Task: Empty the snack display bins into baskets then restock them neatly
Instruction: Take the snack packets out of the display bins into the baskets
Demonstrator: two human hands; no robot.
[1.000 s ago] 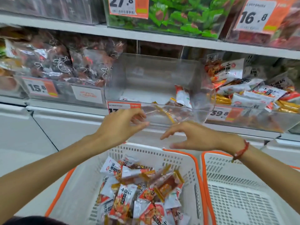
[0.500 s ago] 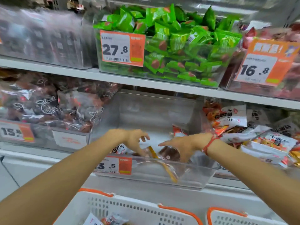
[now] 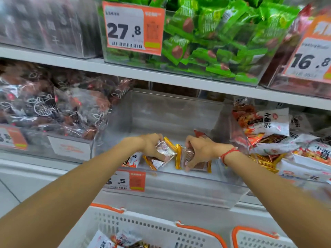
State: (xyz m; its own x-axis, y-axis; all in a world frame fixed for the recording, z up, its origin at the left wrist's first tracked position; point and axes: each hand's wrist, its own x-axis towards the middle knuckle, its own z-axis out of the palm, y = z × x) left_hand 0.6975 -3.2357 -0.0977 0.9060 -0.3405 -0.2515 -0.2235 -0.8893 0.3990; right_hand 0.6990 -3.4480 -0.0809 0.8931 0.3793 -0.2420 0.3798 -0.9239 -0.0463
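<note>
While both hands reach over the low front lip of the clear bin point(image 3: 179, 111), the left hand point(image 3: 152, 145) grips a gold-edged snack packet point(image 3: 165, 152) and the right hand point(image 3: 200, 151) clamps another packet point(image 3: 188, 155) beside it. Behind them the bin floor lies mostly bare up to its back wall. On the bin's front a price tag point(image 3: 127, 180) reads, perhaps, "3.5", partly hidden by the forearm. Above the bin, tags read "27.8" point(image 3: 133, 28) and "16.8" point(image 3: 311, 56). Below it stands a white basket point(image 3: 152, 228) with an orange rim.
</note>
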